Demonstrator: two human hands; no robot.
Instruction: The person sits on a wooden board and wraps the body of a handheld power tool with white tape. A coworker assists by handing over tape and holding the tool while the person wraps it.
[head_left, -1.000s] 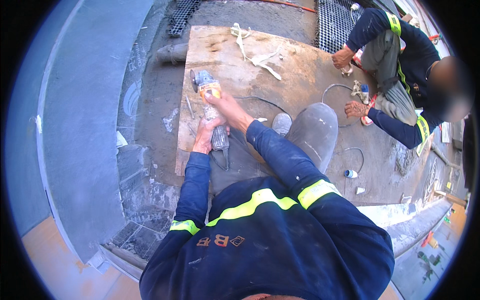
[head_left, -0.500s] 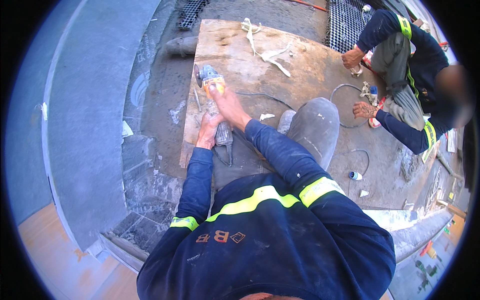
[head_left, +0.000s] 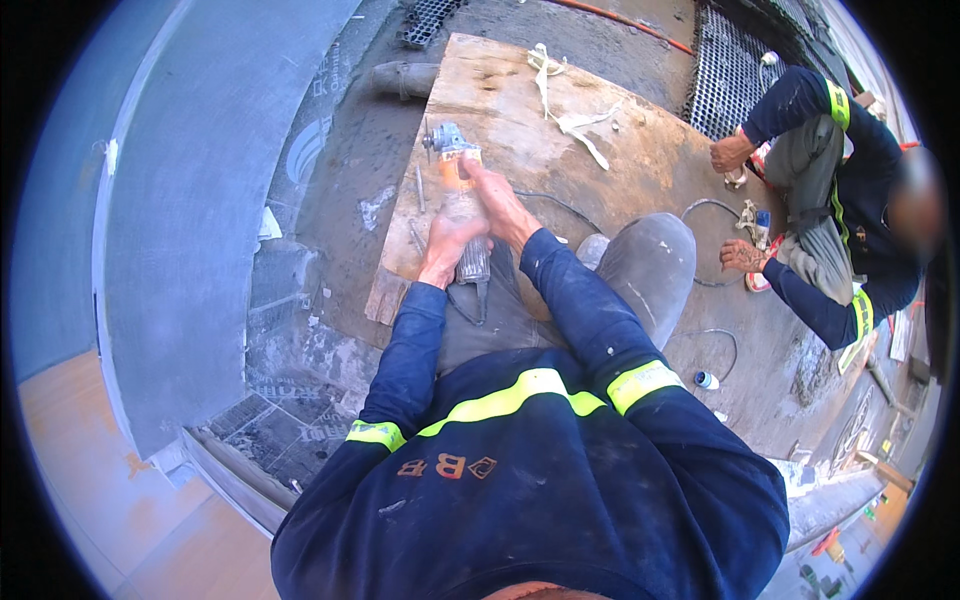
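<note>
An angle grinder [head_left: 461, 166] with an orange and grey body is held over my lap, its metal head pointing away from me. My left hand [head_left: 449, 243] is closed round the middle of its body. My right hand [head_left: 500, 206] grips the same tool from the right, just behind the head. At the head's left side the disc is hard to make out. The grinder's cord [head_left: 481, 303] hangs from its rear end. Beyond the hands lies a worn plywood board [head_left: 500, 90], with a thin rod [head_left: 420, 189] on it left of the grinder.
A co-worker [head_left: 850, 190] sits at the right, hands near a blue plug [head_left: 762, 222]. White strips [head_left: 583, 128] lie on the board. Another blue-and-white plug [head_left: 706, 380] is right of my knee. A grey wall panel [head_left: 200, 220] stands at the left; black plastic mesh [head_left: 737, 85] lies beyond.
The whole view has shifted, moving the scene to the right. The grinder's disc, plain to see earlier, now barely shows. My left hand sits further up the grinder's body, closer to the right one.
</note>
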